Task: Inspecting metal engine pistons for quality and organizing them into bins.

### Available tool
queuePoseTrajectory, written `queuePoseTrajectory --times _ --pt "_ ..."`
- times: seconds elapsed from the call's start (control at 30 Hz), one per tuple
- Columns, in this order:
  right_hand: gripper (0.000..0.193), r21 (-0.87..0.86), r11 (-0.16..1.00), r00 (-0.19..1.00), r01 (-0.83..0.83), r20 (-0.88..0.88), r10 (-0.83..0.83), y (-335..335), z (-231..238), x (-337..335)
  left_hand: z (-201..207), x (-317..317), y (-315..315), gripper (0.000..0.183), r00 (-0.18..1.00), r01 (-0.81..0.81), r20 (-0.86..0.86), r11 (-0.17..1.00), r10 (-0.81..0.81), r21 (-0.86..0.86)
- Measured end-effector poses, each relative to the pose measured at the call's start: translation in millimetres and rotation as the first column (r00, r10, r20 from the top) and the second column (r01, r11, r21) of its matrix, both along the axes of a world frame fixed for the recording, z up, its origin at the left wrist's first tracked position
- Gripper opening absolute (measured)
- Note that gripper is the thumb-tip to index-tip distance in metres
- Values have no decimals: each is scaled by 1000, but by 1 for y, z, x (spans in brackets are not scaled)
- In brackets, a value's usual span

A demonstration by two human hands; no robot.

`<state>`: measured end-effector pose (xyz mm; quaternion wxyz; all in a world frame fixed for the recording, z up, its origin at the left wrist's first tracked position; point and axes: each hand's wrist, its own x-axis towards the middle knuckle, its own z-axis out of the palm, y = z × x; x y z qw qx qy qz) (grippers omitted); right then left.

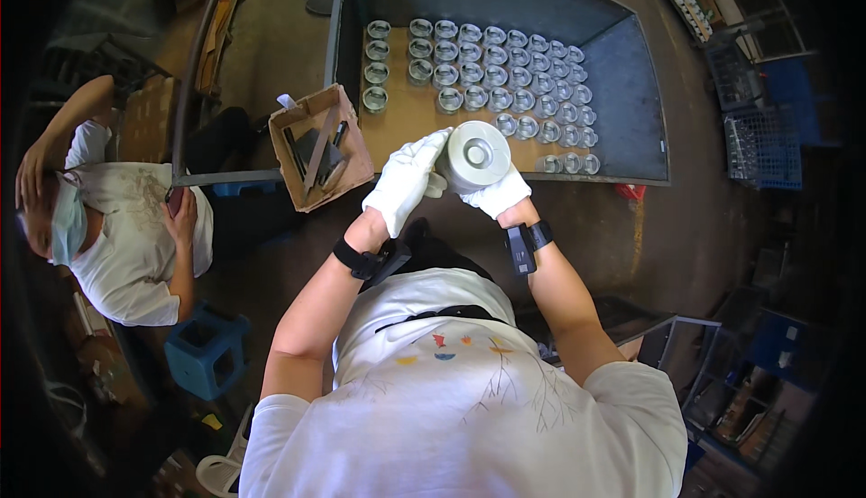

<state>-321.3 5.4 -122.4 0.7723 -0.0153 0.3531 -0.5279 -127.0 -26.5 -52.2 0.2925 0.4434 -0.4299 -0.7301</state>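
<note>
I hold a silver metal piston (pixel 479 157) in front of the bin's near edge, its round, recessed crown turned up toward me. My right hand (pixel 502 194), in a white glove, is closed around its lower right side from beneath. On the other side, my gloved left hand (pixel 406 176) presses against the piston's left side with the fingers together; some fingertips are hidden behind it. Beyond my hands, rows of similar pistons (pixel 495 56) stand upright on brown cardboard (pixel 397 142) inside a large grey metal bin (pixel 651 106).
A cardboard box (pixel 356 155) holding flat tools sits at the bin's near left corner. On the left, a masked person (pixel 135 227) sits holding a phone. A blue stool (pixel 207 354) stands lower left, and blue crates (pixel 762 148) are stacked at right.
</note>
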Motion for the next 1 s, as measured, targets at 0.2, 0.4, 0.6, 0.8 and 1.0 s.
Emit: queuePoseTrajectory --times 0.2,0.4,0.6,0.8,1.0 --pt "36 111 985 982 129 126 -142 5 -44 -5 -4 -15 5 42 975 118 220 928 -40 -354" --pt "39 -66 984 978 165 138 -155 4 -17 -3 2 -15 9 42 993 65 117 958 -33 -280" --pt "38 -62 987 988 149 -18 -150 -6 16 -9 2 -10 10 46 995 21 -98 999 -26 -47" --pt "36 -85 983 983 160 -73 -166 -9 13 -18 -7 -15 8 48 983 10 -186 994 10 107" --pt "37 -14 987 987 157 -30 -158 -6 13 -23 -13 -16 7 49 966 33 -256 982 16 186"
